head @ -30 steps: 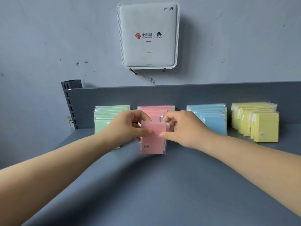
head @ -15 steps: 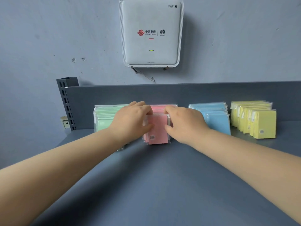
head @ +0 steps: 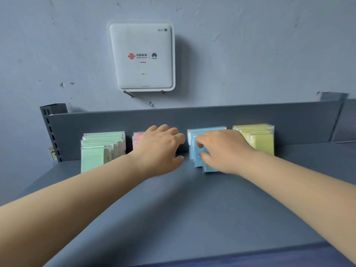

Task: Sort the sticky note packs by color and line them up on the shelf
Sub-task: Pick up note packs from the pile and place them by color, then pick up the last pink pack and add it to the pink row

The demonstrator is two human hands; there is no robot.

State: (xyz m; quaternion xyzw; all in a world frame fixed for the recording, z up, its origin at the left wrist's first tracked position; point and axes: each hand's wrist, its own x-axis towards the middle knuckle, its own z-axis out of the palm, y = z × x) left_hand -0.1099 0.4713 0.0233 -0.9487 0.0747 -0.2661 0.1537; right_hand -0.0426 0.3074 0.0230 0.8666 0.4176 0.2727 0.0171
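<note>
Step in hand, as it reads: squaring up the blue packs, third of four colour groups on the shelf. Your right hand lies over the front of that row, fingers curled against the foremost pack with the thumb low on its face; whether it pinches the pack or only presses it, you cannot tell from here. Your left hand hangs in front of the pink packs, fingers loosely bent and holding nothing, thumb near the shelf. Sorting looks done: green packs at left, then pink, blue, and yellow packs at right, each group standing on edge against the back panel, well apart from its neighbours. The blue row is uneven, its front packs stepped forward and lower than those behind. Next move, judged: push the blue fronts back flush, steadying the row's left side with your free hand. Packs are thin, film-wrapped, glossy; likely to slide or topple.
</note>
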